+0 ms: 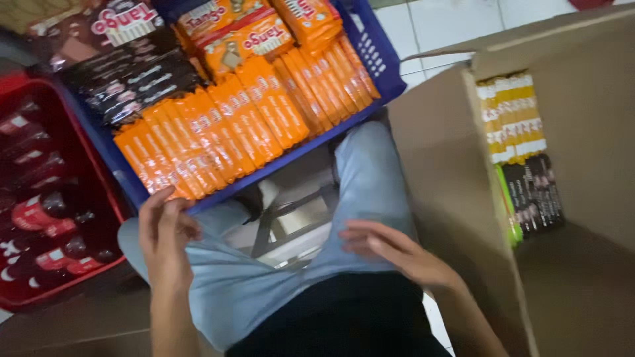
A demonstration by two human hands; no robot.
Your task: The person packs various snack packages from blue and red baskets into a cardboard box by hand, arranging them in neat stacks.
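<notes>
Both hands empty, fingers loose and spread. Left hand resting on the knee, fingertips touching the rim of the blue plastic crate at 10 o'clock. Right hand flat on the other thigh, light denim. Glossy orange wafer packs standing in rows inside the crate. Brown cardboard box at 3 o'clock, slim yellow packs stacked inside.

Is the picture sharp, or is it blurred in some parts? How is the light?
Head view: motion blur smears the whole frame, most on the orange packets in the blue crate; the left hand and right hand are soft; light is dim and even, with the cardboard box interior in shadow.
</notes>
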